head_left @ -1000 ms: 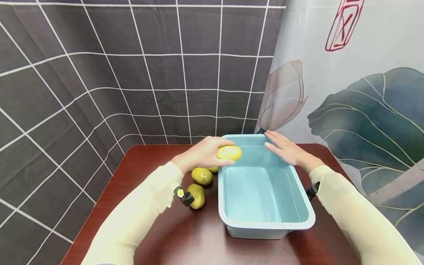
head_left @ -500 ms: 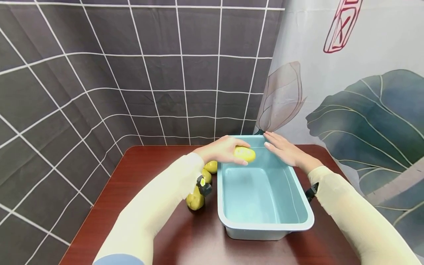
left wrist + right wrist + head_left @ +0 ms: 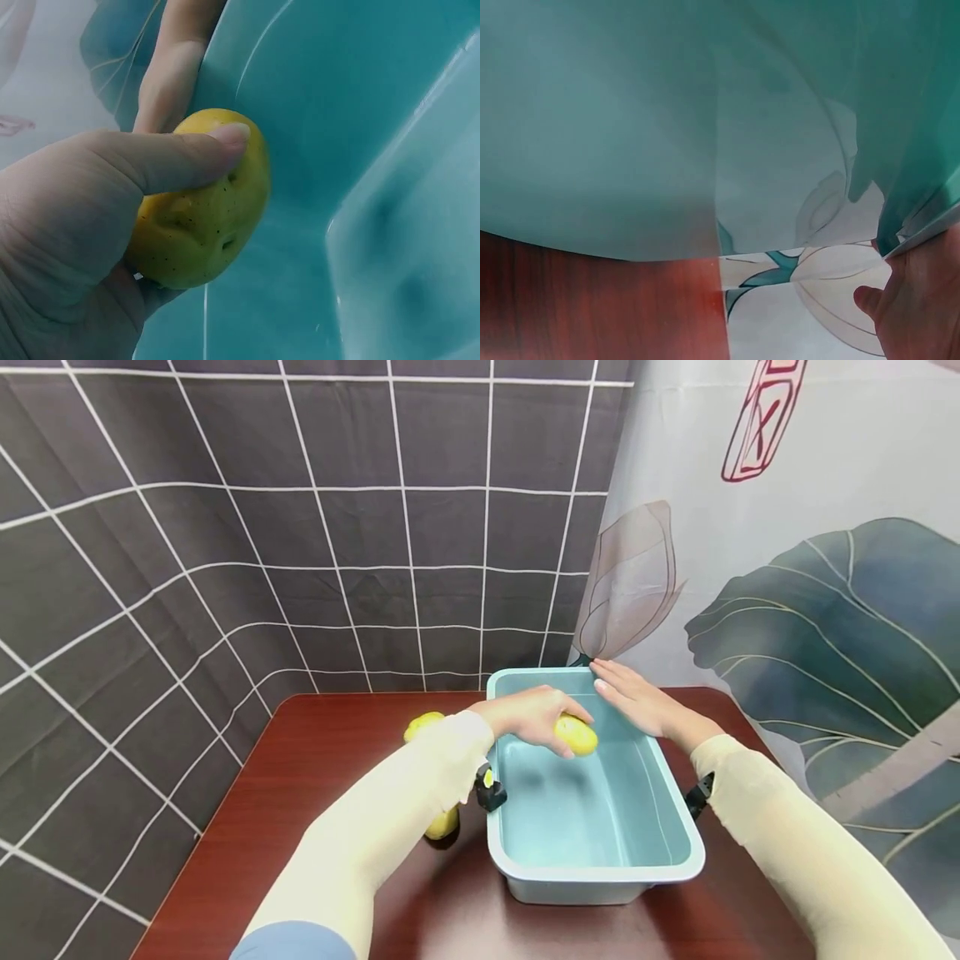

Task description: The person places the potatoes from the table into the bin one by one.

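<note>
My left hand [image 3: 531, 718] grips a yellow potato [image 3: 576, 736] over the inside of a light blue plastic basin [image 3: 596, 873]. In the left wrist view the thumb lies across the potato [image 3: 214, 217], which has small dark eyes, and the basin wall [image 3: 315, 112] is behind it. My right hand [image 3: 637, 700] rests with straight fingers on the basin's far right rim. Seen from the right wrist, part of that hand [image 3: 922, 300] shows at the rim, below the basin's outer wall [image 3: 615, 135]. No other potato is visible inside the basin.
Left of the basin, more potatoes lie on the red-brown table [image 3: 337, 735]; one [image 3: 444, 823] and another [image 3: 422, 723] show past my left sleeve, which partly covers them. A dark gridded curtain [image 3: 360, 527] and a white printed curtain [image 3: 697, 527] hang behind the table.
My left hand has carried the potato rightward from the basin's left rim to over its inside, and slightly lower. The right hand keeps its place on the rim.
</note>
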Demonstrator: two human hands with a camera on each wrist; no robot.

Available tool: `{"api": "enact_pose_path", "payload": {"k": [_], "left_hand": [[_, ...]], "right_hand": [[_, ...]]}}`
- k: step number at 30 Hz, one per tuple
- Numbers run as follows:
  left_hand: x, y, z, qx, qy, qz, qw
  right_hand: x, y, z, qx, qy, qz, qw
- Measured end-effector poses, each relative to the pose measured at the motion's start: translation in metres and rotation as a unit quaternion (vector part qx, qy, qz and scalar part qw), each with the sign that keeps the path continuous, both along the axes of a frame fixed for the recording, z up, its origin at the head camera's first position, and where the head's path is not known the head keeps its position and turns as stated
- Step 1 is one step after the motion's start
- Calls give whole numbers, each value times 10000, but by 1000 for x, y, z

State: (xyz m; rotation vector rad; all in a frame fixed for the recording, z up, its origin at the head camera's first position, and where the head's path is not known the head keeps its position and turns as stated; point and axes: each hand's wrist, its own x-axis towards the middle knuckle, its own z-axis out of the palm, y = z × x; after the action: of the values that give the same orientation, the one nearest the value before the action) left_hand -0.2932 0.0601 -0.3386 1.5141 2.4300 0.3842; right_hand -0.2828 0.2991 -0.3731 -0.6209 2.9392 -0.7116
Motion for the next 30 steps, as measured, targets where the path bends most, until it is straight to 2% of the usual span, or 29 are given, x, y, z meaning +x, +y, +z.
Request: {"api": "enact_pose_path", "payload": {"k": [4,7,11,15,21,26,30], "left_hand": [[4,14,-3,-182,-93,-98,9997],[7,24,-10,-307,-138,-153,9993],[11,34,-22,-499,-371,-309,9976],[12,41,-29,-630,-467,-311,9964],[14,42,-38,-953,-598,-198,9935],[16,42,-40,-1301,-719,-76,9889],[16,42,-42,-1475,-565,-36,9874]], "right_hand": [[1,1,-1,-31,33,26,10000],[3,1,-2,-43,38,44,10000],[4,0,0,-49,41,70,10000],[6,1,2,-56,34,24,10000],[5,0,3,47,-34,-34,10000],[4,0,3,33,-11,-39,10000],[4,0,1,61,28,-25,10000]]}}
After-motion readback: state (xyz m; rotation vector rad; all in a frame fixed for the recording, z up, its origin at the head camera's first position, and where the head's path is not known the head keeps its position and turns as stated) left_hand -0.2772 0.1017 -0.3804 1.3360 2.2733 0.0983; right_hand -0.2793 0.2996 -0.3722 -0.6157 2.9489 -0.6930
